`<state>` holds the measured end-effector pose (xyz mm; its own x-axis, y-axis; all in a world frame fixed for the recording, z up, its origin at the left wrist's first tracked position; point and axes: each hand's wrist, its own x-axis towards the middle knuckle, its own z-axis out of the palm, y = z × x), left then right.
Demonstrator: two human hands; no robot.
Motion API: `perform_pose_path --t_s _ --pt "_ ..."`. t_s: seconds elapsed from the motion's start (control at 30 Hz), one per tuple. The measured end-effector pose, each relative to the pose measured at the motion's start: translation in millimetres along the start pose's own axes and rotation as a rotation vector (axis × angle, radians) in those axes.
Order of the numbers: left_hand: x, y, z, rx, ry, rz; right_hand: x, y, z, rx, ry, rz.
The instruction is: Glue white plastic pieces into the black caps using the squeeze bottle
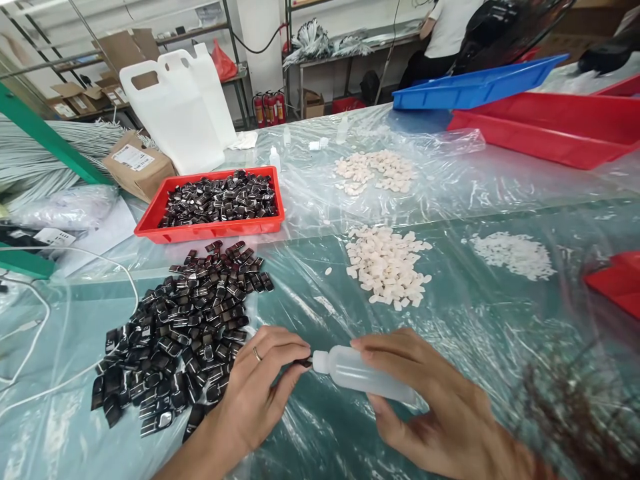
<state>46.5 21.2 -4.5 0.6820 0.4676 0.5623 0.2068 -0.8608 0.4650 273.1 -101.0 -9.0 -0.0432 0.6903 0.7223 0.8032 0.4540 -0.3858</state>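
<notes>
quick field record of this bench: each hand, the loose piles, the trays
left hand: left hand pinches a small black part at the bottle's tip
right hand: right hand grips a translucent squeeze bottle, lying sideways, nozzle to the left
black pile: loose black parts on the plastic-covered table
tray: red tray filled with black parts
white piles: cream pieces, a farther pile, fine white bits
back: white jugs, blue tray on red tray

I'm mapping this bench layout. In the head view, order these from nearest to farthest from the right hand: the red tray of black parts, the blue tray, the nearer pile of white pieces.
From the right hand:
1. Nearer pile of white pieces, just ahead of it.
2. Red tray of black parts, ahead and to the left.
3. Blue tray, far back on the right.
</notes>
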Motion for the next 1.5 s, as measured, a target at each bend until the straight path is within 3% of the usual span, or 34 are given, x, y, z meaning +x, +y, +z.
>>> perform_pose_path --t_s 0.37,0.63,0.83,1.13,1.23,1.43,1.5 --pt "0 -1 -1 -0.016 0.004 0.014 -5 1 1 -0.016 0.022 -0.029" --pt "2 3 -1 -0.003 -0.002 0.022 -36 9 -6 -0.116 -0.108 -0.159" --pt "3 3 -1 0.008 0.003 0.034 -21 2 -2 -0.096 -0.029 -0.127" --pt "3 2 0 0.022 -0.011 0.021 -13 4 -3 -0.099 -0.042 -0.146" --pt "3 4 -1 -0.009 0.003 0.004 -10 8 1 0.089 0.026 -0.006" --pt "3 8 -3 0.037 0.084 -0.102 -2 34 13 0.726 0.057 0.576" --pt "1 7 -2 0.081 0.103 -0.134 -3 45 22 0.829 0.027 0.705"
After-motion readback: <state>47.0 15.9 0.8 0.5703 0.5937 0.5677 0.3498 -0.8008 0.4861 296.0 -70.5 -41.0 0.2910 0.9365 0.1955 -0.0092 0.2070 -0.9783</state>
